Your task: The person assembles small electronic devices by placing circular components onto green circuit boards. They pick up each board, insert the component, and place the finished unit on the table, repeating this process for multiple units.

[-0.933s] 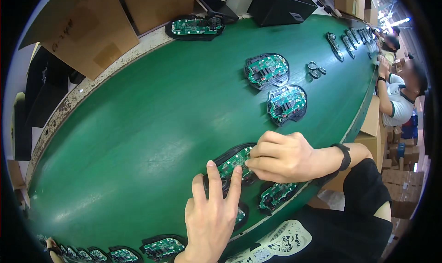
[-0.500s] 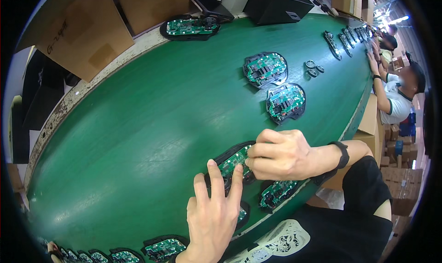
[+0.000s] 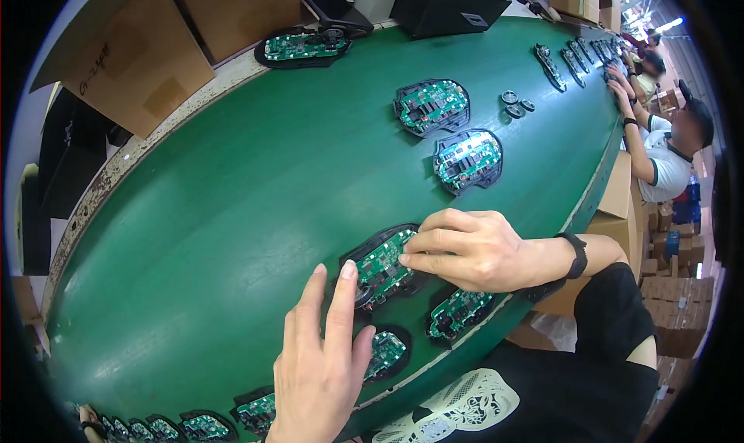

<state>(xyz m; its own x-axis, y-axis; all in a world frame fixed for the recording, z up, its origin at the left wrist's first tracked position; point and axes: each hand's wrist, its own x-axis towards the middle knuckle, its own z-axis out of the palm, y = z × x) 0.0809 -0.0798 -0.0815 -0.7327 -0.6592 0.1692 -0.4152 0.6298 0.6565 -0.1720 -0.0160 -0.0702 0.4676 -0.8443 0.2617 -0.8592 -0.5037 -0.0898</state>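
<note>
Circuit board (image 3: 381,263), green, face-up in dark shell (image 3: 370,241), presumably for access; left hand (image 3: 319,369) empty, fingers spread; right hand (image 3: 477,249) on board, grip indiscernible

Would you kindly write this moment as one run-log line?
right hand: touching right end of green circuit board | left hand: open, near board's left end, contact unclear | surface: green tabletop

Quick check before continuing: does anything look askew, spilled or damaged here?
Nothing stands out: the circuit board the right hand touches lies in its black housing, with no visible spill or breakage on the green surface. Fine damage would be too small to tell.
</note>
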